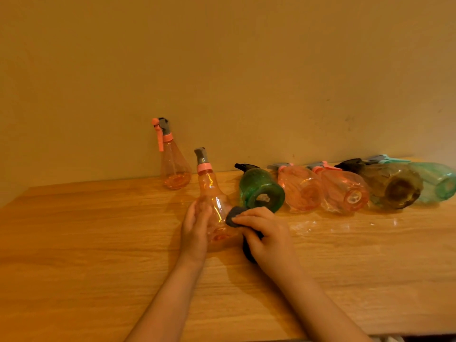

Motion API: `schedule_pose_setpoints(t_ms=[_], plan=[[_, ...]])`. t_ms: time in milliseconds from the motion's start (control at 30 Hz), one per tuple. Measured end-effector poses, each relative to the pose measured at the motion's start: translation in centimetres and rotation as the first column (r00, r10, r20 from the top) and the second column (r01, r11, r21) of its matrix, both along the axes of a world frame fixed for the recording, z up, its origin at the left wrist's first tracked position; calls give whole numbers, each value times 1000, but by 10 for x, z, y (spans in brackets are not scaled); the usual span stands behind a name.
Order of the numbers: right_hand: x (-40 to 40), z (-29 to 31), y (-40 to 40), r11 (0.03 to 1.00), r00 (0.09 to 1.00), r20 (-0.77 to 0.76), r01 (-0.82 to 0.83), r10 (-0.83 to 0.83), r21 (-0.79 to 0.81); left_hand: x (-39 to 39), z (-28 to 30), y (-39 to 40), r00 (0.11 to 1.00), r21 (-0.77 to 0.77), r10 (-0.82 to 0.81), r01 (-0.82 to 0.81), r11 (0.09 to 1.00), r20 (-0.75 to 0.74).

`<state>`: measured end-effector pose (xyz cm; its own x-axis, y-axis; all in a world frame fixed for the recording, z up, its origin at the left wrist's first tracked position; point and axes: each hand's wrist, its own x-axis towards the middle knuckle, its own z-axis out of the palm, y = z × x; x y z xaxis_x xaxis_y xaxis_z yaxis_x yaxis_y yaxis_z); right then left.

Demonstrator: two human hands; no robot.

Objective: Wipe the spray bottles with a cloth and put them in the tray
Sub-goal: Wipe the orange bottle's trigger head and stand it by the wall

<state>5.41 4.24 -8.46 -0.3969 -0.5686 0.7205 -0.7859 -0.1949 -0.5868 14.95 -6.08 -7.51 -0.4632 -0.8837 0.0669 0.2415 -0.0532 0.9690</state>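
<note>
Far left, against the wall, you've got one pink spray bottle (174,166) standing upright on the wooden table (86,243), well apart from your hands.

Next, your left hand (195,230) is wrapped round the lower body of the held pink bottle (214,201): fingers curled on its left side, thumb on the front. Bottle is tilted a bit, grey nozzle & pink collar pointing up toward the wall, base down near the table.

Just right of it, your right hand (266,235) pinches a dark cloth (234,217) betw. thumb & fingers, and the cloth's bunched tip is pressed to the bottle's right side. The rest of the cloth hangs dark under your palm.

Further right, a row of bottles lies on its side, bases toward you, heads toward the wall: green bottle (261,191) just behind your right fingers, then two pink lying bottles (323,191) touching each other, then a brown bottle (392,185), then a teal bottle (439,181) at the far right edge, partly behind the brown one.

Wet-looking sheen on the table in front of the row.
</note>
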Motion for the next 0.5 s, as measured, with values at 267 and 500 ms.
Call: schedule_pose_setpoints(t_ms=[267,500], plan=[[-1,1,2,998,998,-5,-61,61,12,1,4,1,999,38,53,-52,998,-12],[6,2,1,992,988,-95,-120,122,32,-1,4,-3,996,75,89,-87,993,-21]])
